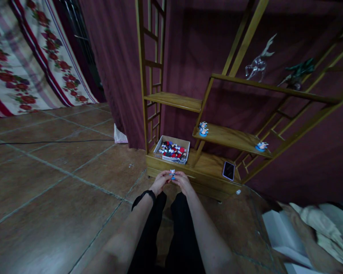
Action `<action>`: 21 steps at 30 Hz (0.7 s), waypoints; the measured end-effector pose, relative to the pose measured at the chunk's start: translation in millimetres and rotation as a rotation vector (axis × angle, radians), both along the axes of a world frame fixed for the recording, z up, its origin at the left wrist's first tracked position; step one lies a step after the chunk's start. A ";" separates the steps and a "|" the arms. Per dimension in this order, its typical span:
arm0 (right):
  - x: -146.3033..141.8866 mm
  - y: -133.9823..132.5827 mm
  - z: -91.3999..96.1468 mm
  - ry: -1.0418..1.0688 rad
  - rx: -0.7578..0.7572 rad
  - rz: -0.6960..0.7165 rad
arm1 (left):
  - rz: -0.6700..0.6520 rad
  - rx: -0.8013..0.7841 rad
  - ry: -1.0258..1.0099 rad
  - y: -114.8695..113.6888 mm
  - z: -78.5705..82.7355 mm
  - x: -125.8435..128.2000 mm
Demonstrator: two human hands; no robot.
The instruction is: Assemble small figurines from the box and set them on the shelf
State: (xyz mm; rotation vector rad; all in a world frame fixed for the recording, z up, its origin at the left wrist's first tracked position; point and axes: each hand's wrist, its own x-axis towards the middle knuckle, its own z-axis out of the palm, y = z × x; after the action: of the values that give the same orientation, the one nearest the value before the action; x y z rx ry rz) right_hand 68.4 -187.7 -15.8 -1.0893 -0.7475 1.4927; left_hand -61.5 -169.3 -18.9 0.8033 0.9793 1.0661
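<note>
Between my two hands, in front of the wooden shelf unit, is a small white and blue figurine [172, 174]. My left hand [160, 182] pinches it from the left, and my right hand [184, 182] pinches it from the right. Just beyond them, on the unit's low base, stands an open cardboard box [175, 160] filled with several small red, white and dark figurines. Similar figurines [203, 129] stand at the left end of the middle shelf [231, 137]. Another figurine [262, 146] is at that shelf's right end.
A phone [228, 170] lies on the unit's base at the right. Higher up are a clear deer-like ornament [257, 65] and a dark green ornament [298, 72]. White boxes [286, 232] and cloth [326, 228] are at lower right. A cable [51, 142] crosses the tiled floor.
</note>
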 end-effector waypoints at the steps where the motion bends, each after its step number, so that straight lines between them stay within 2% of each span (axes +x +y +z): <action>1: 0.0 0.2 -0.5 0.000 0.001 0.000 | 0.005 0.006 0.004 -0.1 0.0 -0.1; 21: -2.2 3.7 -3.0 -0.032 -0.048 -0.006 | -0.004 0.036 0.068 2.4 -4.7 0.1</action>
State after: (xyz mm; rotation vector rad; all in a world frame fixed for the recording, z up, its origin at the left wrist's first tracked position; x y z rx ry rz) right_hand 66.2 -184.0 -18.8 -1.1534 -0.7332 1.4977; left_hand -61.4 -166.9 -23.7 0.8747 1.0179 1.0613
